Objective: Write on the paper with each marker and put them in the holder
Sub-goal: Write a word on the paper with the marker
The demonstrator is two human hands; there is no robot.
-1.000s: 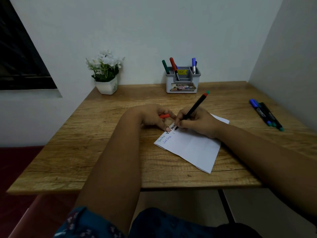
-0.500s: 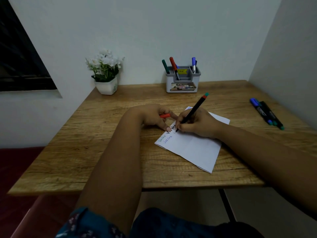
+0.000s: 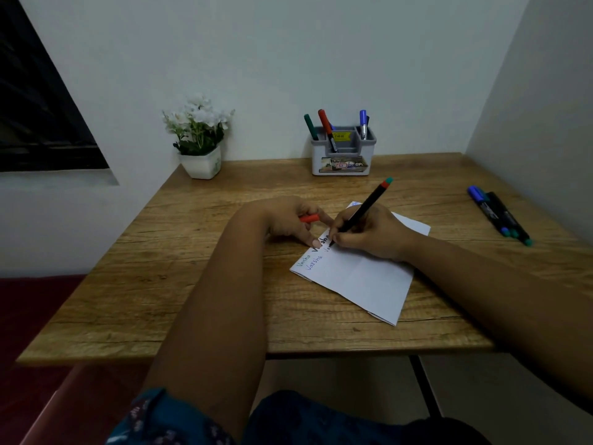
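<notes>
A folded white paper (image 3: 362, 277) with several handwritten words lies on the wooden table (image 3: 199, 284). My right hand (image 3: 372, 232) grips a black marker (image 3: 362, 210) with a red and green end, its tip touching the paper's upper left part. My left hand (image 3: 288, 220) rests beside it, holding the red cap (image 3: 309, 218), one fingertip pressing the paper's edge. The grey holder (image 3: 343, 155) stands at the back against the wall, with green, red and blue markers in it. Three capped markers (image 3: 497, 213) lie at the table's right.
A white pot with white flowers (image 3: 200, 139) stands at the back left corner. Walls close the table at the back and the right. A dark window sits on the left. The table's front edge is near my lap.
The marker tip has shifted slightly along the writing line, and the marker leans a little differently. My left hand stays put with the cap.
</notes>
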